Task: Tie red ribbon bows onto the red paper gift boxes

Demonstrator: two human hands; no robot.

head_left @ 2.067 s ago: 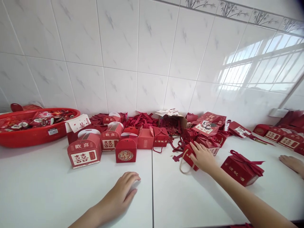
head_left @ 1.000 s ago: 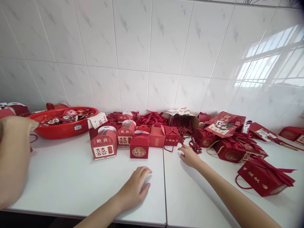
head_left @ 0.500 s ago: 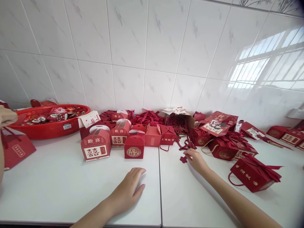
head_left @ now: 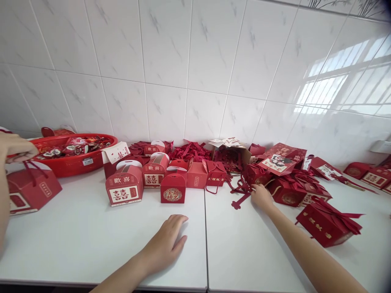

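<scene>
My left hand (head_left: 166, 244) rests on the white table with its fingers stretched and the thumb apart, holding nothing. Beyond it stand a red candy box with white double-happiness print (head_left: 124, 188) and a smaller red box with a round gold emblem (head_left: 172, 190). On the right, my right hand (head_left: 262, 198) has its fingers pinched at the edge of a heap of dark red straps (head_left: 241, 185). What lies in the pinch is hidden. A flower-ended strap (head_left: 236, 204) lies just left of that hand. Right of my forearm sits a red box with a ribbon bow (head_left: 328, 221).
At the far left, another person's hand (head_left: 23, 148) is at the cord handle of a red box (head_left: 36, 187). Behind it stands a red basket of wrapped sweets (head_left: 73, 165). A carton (head_left: 242, 156), ribbons (head_left: 192, 150) and several more red boxes line the tiled wall (head_left: 165, 57).
My right hand has moved right, away from the flower-ended strap, to the strap heap's edge. The other person's hand and the red box have shifted right. My left hand has stayed put.
</scene>
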